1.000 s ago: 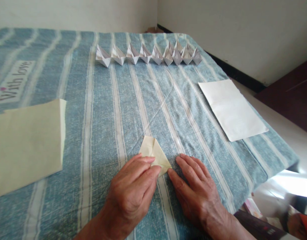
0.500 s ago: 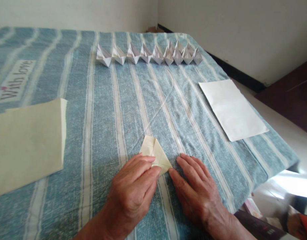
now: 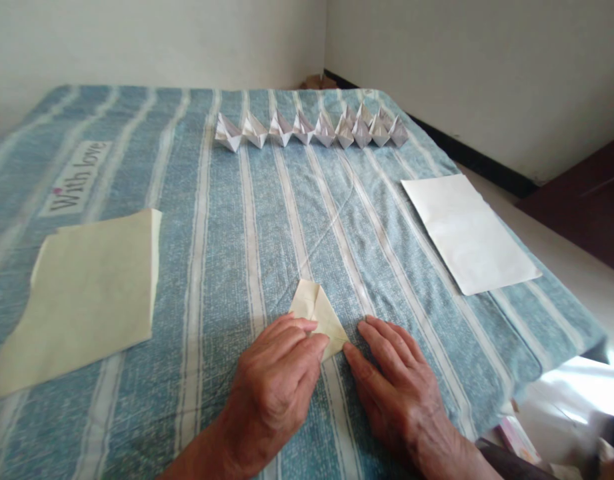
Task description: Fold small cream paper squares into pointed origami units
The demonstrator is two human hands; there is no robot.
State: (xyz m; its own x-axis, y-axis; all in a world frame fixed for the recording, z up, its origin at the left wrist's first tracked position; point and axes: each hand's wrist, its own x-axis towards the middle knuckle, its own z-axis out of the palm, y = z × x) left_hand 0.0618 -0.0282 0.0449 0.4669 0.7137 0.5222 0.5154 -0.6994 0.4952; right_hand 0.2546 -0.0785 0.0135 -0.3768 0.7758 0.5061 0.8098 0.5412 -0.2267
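Observation:
A small folded piece of cream paper [image 3: 329, 323] lies on the striped cloth in front of me, its narrow end pointing away. My left hand [image 3: 279, 377] covers its left side, with thumb and fingertips closed together on it. Some of the paper is hidden under those fingers. At the paper's right corner rests the tip of my right thumb. The other fingers of my right hand [image 3: 394, 377] lie stretched out on the cloth, holding nothing.
Several folded paper shapes [image 3: 281, 130] stand in a row near the far edge. Yellowish paper sheets [image 3: 94, 293] lie at the left, white sheets [image 3: 469, 233] at the right. The blue striped cloth [image 3: 227, 247] drops off at the right edge beside the floor.
My view has tilted up and turned a little left, so everything appears lower and further right. Both hands stay at the folded paper, with hardly any visible movement.

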